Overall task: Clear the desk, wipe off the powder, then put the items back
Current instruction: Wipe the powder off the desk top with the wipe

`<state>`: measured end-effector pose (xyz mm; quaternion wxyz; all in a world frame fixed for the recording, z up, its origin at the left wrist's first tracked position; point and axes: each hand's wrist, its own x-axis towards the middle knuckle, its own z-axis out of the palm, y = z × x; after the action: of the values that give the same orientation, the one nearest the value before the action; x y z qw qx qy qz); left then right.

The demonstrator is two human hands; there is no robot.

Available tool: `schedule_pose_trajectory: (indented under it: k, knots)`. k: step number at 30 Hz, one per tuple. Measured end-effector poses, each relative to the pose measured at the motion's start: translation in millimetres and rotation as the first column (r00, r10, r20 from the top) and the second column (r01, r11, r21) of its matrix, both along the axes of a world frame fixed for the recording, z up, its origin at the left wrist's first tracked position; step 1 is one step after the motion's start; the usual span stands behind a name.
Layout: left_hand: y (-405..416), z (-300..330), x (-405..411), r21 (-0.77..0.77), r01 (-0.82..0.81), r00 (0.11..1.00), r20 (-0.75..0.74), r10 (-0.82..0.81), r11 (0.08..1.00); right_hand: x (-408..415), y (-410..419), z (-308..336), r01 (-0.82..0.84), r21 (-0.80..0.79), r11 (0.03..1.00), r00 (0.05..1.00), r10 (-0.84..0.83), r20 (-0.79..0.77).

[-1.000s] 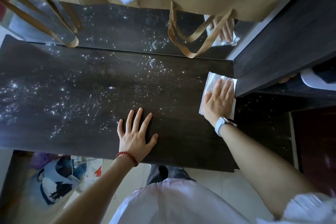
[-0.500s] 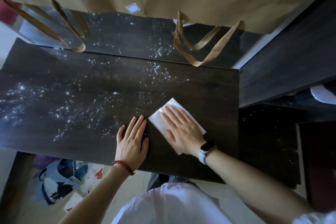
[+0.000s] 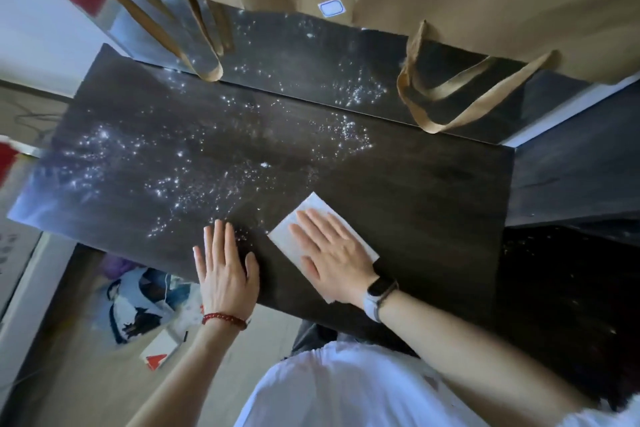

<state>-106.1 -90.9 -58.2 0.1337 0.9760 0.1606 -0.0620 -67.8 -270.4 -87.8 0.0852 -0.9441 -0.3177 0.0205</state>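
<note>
My right hand presses, fingers straight, on the white folded paper wipe at the dark wooden worktop's near edge; my left hand lies flat beside it. Right of the wipe looks clean; white powder remains leftward. Replacing items is not begun.

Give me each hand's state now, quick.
Left hand: open, flat on the dark wooden desk.
Right hand: open, pressing the white folded wipe.

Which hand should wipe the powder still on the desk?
Probably the right hand: it already presses the white cloth flat, beside the powder. The left hand lies bare on the desk.
</note>
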Motion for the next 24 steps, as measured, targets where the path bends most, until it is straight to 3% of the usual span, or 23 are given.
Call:
schedule_pose_trajectory:
  k: [2,3,6,9,12,14,17,19,20,22,24]
  knots:
    - [8.1,0.1,-1.6,-0.009,-0.050,0.998,-0.034,0.050,0.999,18.2,-28.0,-3.2,0.022,0.016,1.000,0.999,-0.023,0.035]
    - [11.9,-0.6,-3.1,-0.005,-0.066,0.996,-0.057,0.065,0.998,32.9,-42.5,-6.4,0.137,0.017,0.990,0.989,-0.138,0.056]
    - [19.2,-3.2,-6.5,-0.002,-0.076,0.993,-0.094,0.075,0.997,81.6,-67.8,-6.8,0.572,-0.021,0.820,0.820,-0.571,0.033]
    - [27.1,-4.6,-8.7,0.010,-0.046,0.995,-0.087,0.047,0.999,109.6,-36.8,2.8,0.687,-0.031,0.726,0.725,-0.688,-0.035]
    - [38.4,-6.9,-12.2,0.021,0.015,0.996,-0.086,-0.013,1.000,98.5,17.6,1.5,0.602,0.029,0.798,0.798,-0.602,-0.031]
    - [48.5,-8.4,-14.7,0.024,0.071,0.994,-0.080,-0.069,0.997,64.7,50.7,-1.9,0.443,0.042,0.895,0.896,-0.444,0.004]
    - [64.8,-8.9,-17.5,0.024,0.186,0.980,-0.079,-0.184,0.982,-2.6,69.7,0.9,0.187,-0.025,0.982,0.982,-0.187,-0.003]
    - [73.6,-10.3,-17.4,0.022,0.242,0.967,-0.089,-0.239,0.970,-28.5,52.8,2.5,0.108,-0.064,0.992,0.994,-0.108,0.001]
    - [77.5,-11.4,-16.8,0.018,0.266,0.960,-0.091,-0.263,0.964,-34.3,39.7,3.2,0.141,-0.079,0.987,0.990,-0.141,0.009]
    - [85.5,-12.3,-15.5,0.013,0.316,0.945,-0.087,-0.314,0.949,-37.4,17.0,1.6,0.388,-0.109,0.915,0.921,-0.388,0.022]
    - [96.2,-11.2,-13.4,0.026,0.390,0.918,-0.083,-0.387,0.920,-33.4,19.8,4.8,0.729,-0.109,0.676,0.682,-0.732,0.016]
